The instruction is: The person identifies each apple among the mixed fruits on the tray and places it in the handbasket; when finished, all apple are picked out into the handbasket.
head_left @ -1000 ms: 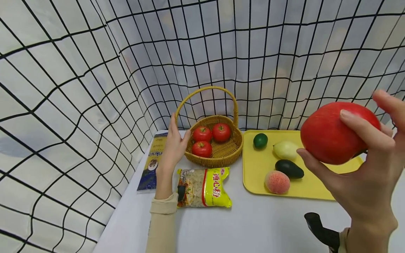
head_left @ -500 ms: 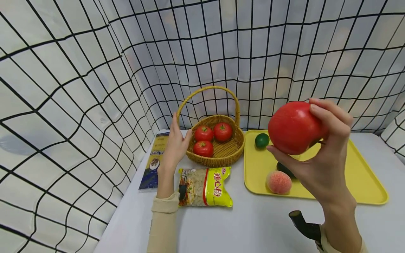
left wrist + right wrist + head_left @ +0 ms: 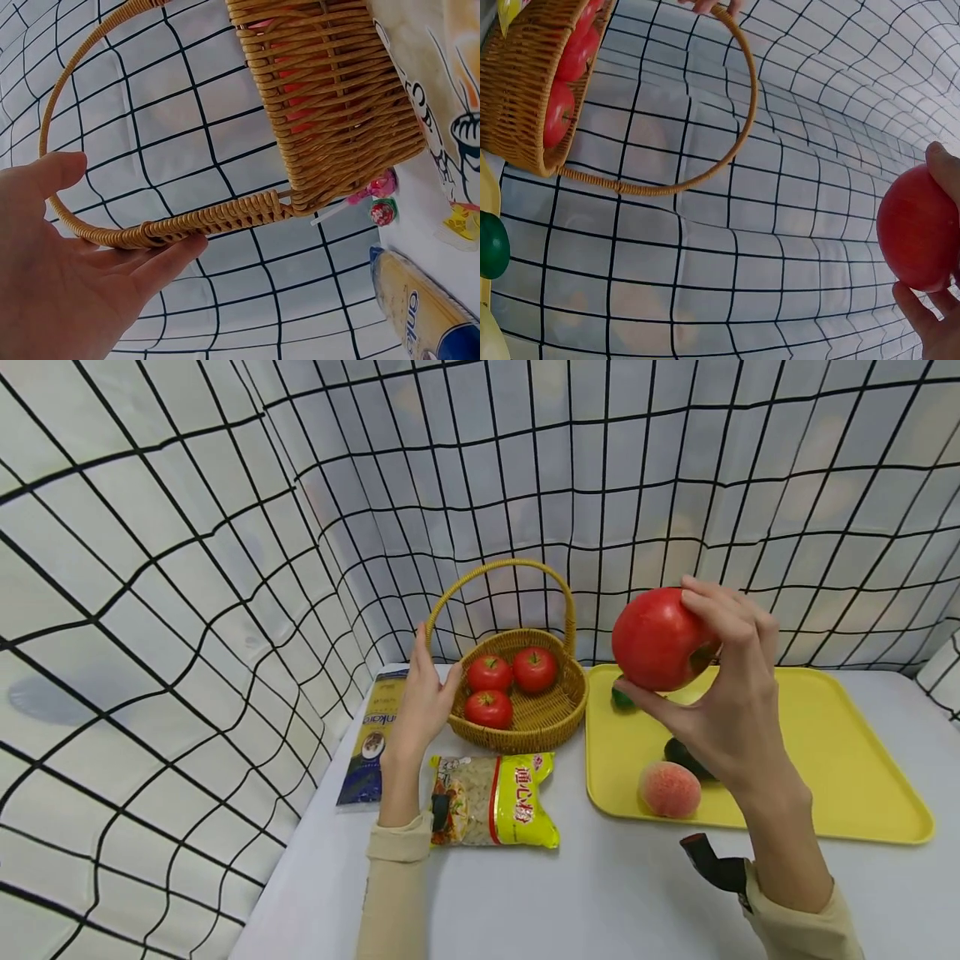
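Note:
High over the yellow tray (image 3: 862, 760), my right hand (image 3: 738, 718) holds a large red apple (image 3: 656, 639) between thumb and fingers. A dark hollow shows on the apple's right side. In the right wrist view the same apple (image 3: 919, 229) is at the right edge. My left hand (image 3: 423, 710) touches the tall handle (image 3: 517, 562) of a wicker basket (image 3: 517, 741) at its left side. The left wrist view shows these fingers (image 3: 161, 270) extended along the handle, with the thumb apart. Three red tomatoes (image 3: 490, 675) sit in the basket's left and back part.
On the tray lie a peach (image 3: 670, 789), a partly hidden dark avocado-like fruit (image 3: 686, 758) and a green fruit (image 3: 622, 700). A yellow pasta bag (image 3: 495, 800) lies before the basket, a blue-gold packet (image 3: 372, 743) left of it. Lollipops (image 3: 382, 184) lie beside the basket. Netting encloses the table.
My right hand has carried the apple leftward from the far right to above the tray's left part. The left hand stays at the basket handle. The head view has shifted slightly.

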### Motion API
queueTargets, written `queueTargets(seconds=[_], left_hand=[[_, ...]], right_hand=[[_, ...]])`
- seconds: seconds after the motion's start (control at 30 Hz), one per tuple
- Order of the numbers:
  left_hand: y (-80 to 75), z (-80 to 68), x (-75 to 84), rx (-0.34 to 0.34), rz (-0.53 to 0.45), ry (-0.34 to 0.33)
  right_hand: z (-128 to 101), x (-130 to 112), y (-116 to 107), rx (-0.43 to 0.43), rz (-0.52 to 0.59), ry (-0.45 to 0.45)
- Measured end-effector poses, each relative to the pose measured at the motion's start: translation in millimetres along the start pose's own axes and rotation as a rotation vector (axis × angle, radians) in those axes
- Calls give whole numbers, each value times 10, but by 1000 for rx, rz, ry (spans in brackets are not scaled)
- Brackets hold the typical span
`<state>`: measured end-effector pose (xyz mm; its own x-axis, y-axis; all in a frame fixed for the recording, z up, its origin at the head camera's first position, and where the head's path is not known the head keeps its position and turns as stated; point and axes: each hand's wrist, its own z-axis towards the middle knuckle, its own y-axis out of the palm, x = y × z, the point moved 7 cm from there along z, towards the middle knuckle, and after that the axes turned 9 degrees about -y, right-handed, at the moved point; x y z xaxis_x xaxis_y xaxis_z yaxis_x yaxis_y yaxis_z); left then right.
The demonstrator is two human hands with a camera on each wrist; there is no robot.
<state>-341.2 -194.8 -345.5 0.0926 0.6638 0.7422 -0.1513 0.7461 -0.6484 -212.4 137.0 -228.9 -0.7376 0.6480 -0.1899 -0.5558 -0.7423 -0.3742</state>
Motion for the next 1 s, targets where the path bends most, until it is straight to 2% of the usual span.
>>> queueTargets(seconds=[0.1,0.17,0.33,0.5,0.6,0.7,0.83,1.0], left_hand=[[8,17,14,-6,-6,5],[7,19,5,-6,-12,2],[-23,-1,-34,6,-22,-17],[-25,-26,-24,-7,-20,-16],[-26,-26,-23,-14,-33,-26],[-37,-32,-24,-25,-50,-47],[-46,-31,-8,-34,-60,-46],[-58,-44,11,-29,-43,-40]], right_hand=[[125,134,124,-37,-45,3],[230,207,319,-113,-44,-3],[394,331,1107,-427,24,-21],[358,507,1890,-737,37,47],[344,665,2268,-867,15,82],[340,827,2560,-941,21,134],[340,997,2849,-975,42,212],[314,1073,3127,-1010,51,222]])
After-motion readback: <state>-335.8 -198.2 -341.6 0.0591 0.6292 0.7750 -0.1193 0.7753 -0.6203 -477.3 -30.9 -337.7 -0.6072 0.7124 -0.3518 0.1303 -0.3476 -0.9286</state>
